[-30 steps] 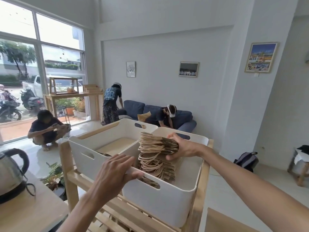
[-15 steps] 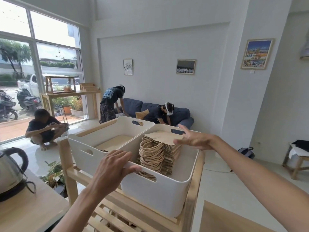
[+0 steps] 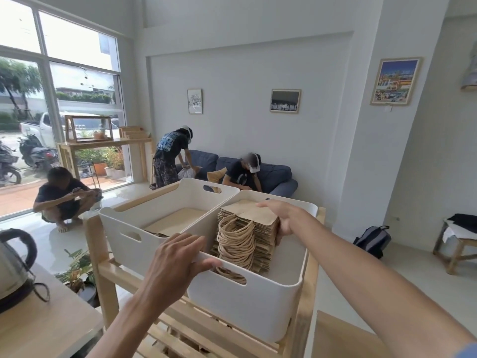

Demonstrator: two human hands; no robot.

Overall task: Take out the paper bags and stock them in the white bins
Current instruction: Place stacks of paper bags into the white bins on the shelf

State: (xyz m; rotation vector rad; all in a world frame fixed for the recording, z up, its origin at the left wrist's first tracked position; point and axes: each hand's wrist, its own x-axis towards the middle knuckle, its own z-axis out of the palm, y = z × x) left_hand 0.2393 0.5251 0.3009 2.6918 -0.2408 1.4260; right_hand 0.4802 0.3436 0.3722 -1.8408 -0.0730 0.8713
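Two white bins stand side by side on a wooden rack. The right bin [image 3: 260,303] holds a tall stack of brown paper bags [image 3: 247,236] with twisted handles facing me. My right hand [image 3: 281,215] lies on the stack's top and right side, fingers wrapped around its edge. My left hand [image 3: 175,262] grips the near rim where the two bins meet. The left bin [image 3: 124,236] holds a low, flat layer of bags [image 3: 175,219].
The wooden slatted rack [image 3: 108,275] carries the bins. A kettle [image 3: 13,264] sits on a wooden counter at my left, a potted plant [image 3: 77,270] below it. Three people are by the sofa [image 3: 278,177] and window. A backpack [image 3: 371,239] and stool [image 3: 459,244] stand right.
My right hand let go of the bag stack, lifted off open, then came back down onto the stack's top and right edge. The left hand stayed on the bin rim.
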